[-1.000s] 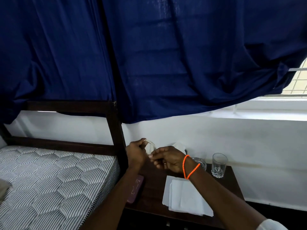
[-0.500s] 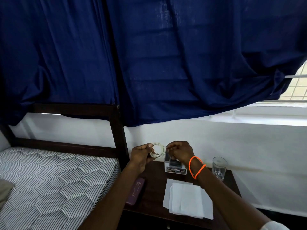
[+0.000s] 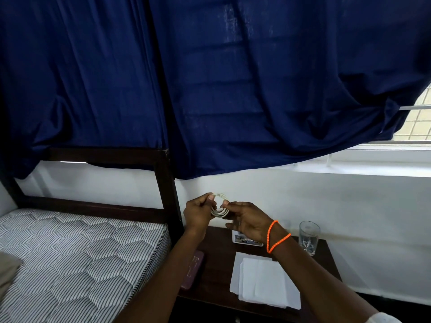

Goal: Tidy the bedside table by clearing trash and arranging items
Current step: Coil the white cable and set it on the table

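**Coiled cable held above the far edge of the tabletop**

We hold a small white coiled cable (image 3: 219,205) between both hands, raised in front of the white wall, above the far left part of the dark tabletop (image 3: 217,271); the left hand (image 3: 197,212) pinches the coil's left side, thumb and fingers closed on it; the right hand (image 3: 247,221) touches its right side with thumb and forefinger, the other fingers loose beneath. The coil stands roughly upright, its open ring facing us, so it has no real long axis; we judge it is being wound tidy before being set down.

The relation that matters: the free tabletop lies below and nearer to us than the coil. Straight under the right hand sits a small white box (image 3: 245,238); nearer, white paper sheets (image 3: 263,283); at the left edge a dark purple case (image 3: 194,269); at the far right a drinking glass (image 3: 309,236). The left hand has the firmer hold, and the bare wood between case and paper is nearest to it; we would lower the coil there, flat.
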